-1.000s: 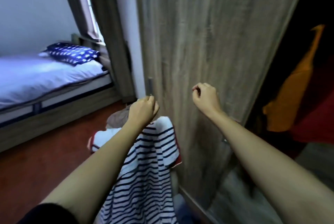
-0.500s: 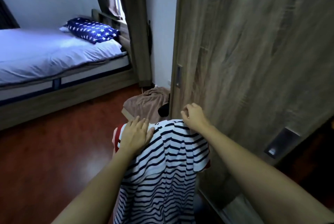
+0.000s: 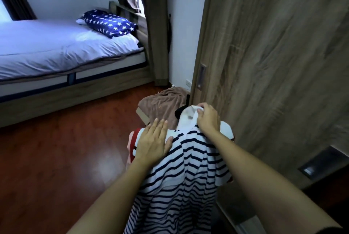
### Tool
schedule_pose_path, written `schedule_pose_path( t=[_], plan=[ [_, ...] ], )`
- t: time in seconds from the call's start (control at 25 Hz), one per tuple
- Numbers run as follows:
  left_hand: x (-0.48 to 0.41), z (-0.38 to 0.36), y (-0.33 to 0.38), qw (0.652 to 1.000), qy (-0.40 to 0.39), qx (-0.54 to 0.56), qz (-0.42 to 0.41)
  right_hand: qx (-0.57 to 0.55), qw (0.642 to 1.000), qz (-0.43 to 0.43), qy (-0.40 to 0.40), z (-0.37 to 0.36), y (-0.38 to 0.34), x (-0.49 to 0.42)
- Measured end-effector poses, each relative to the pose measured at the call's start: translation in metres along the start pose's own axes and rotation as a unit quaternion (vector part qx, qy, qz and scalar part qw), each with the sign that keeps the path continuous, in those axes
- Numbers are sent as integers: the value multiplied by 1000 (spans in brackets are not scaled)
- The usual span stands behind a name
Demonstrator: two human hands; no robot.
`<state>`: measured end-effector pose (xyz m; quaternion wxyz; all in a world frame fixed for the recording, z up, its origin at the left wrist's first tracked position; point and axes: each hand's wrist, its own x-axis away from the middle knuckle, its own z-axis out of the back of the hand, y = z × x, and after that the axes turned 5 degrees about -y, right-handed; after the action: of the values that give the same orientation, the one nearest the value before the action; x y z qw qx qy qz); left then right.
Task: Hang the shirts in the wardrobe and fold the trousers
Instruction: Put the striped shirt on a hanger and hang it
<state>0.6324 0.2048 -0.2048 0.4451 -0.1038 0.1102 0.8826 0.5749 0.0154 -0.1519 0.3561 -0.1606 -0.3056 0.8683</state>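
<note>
A white shirt with navy stripes hangs draped over something hidden beneath it, low in the middle of the view. My left hand lies flat on its left shoulder, fingers straight. My right hand grips the shirt's white collar at the top. A red and white garment peeks out under the shirt's left edge. The wooden wardrobe door stands right behind the shirt, with a recessed handle.
A brown cloth lies over a low box on the red-brown floor, just beyond the shirt. A bed with a starred blue pillow fills the left. Curtains hang beside the wardrobe.
Both hands came down from the wardrobe door onto the striped shirt. The left one flattened on the shoulder; the right one took hold of the collar and lifted it.
</note>
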Motion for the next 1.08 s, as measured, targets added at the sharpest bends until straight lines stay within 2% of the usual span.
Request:
schedule_pose_path(
  t=[0.08,0.16,0.2,0.28,0.32,0.4,0.44,0.48,0.56,0.64,0.72,0.8,0.92,1.0,1.08],
  plan=[
    [-2,8,9,989,34,126,71,-149,984,82,43,4,1,7],
    [-17,24,17,949,36,272,155,-210,967,136,46,16,2,15],
    [-29,32,20,937,35,307,163,-220,963,154,38,24,4,19],
    [-60,49,23,948,-8,308,82,-222,958,181,15,38,5,30],
    [-74,54,24,954,-63,292,20,-224,956,191,9,43,6,37],
    [-95,57,30,941,-204,261,-70,-233,951,202,20,52,7,51],
    [-99,56,33,934,-245,245,-84,-240,949,202,24,54,7,58],
    [-99,53,35,939,-242,233,-74,-241,949,203,26,57,9,64],
    [-97,56,43,964,-105,243,-23,-222,951,211,35,67,14,77],
    [-97,76,48,947,20,314,60,-211,954,206,50,78,13,87],
    [-96,103,52,936,43,335,102,-197,961,185,57,91,6,98],
    [-93,132,59,953,42,290,77,-143,974,170,44,105,-7,108],
    [-87,178,82,963,81,256,-29,-85,980,181,2,129,-33,119],
    [-81,209,103,966,84,222,-98,-86,976,199,33,148,-52,125],
    [-73,235,118,964,104,204,-137,-80,967,215,108,170,-67,131]
  ],
)
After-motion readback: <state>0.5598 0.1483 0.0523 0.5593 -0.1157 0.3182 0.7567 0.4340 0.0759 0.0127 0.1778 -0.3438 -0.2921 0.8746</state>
